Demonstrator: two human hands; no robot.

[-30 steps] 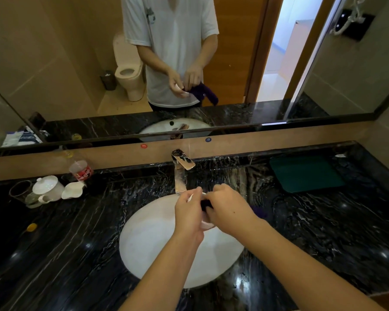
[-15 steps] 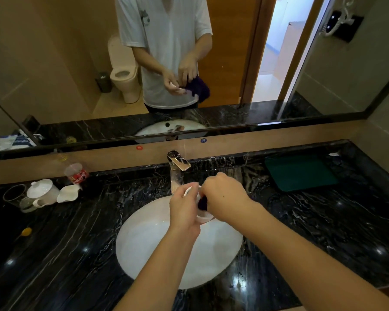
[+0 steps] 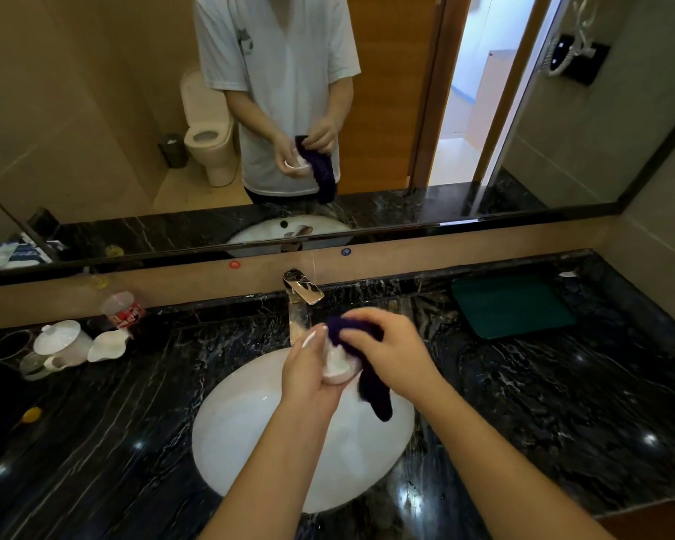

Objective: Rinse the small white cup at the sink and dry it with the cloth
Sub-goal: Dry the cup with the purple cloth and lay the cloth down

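Note:
My left hand cradles the small white cup above the white sink basin, just in front of the chrome faucet. My right hand grips a dark purple cloth and presses it against the cup's upper side. One end of the cloth hangs down over the basin. Fingers and cloth cover most of the cup. No water is visible at the faucet.
On the black marble counter a green folded towel lies at the right. At the left stand a white lidded mug, a white shell-shaped dish, a plastic bottle and a glass. A mirror spans the wall behind.
The cloth, mostly hidden in my right hand before, now shows over the cup with an end hanging down. Both hands stayed over the basin, and the cup has tilted in my left palm.

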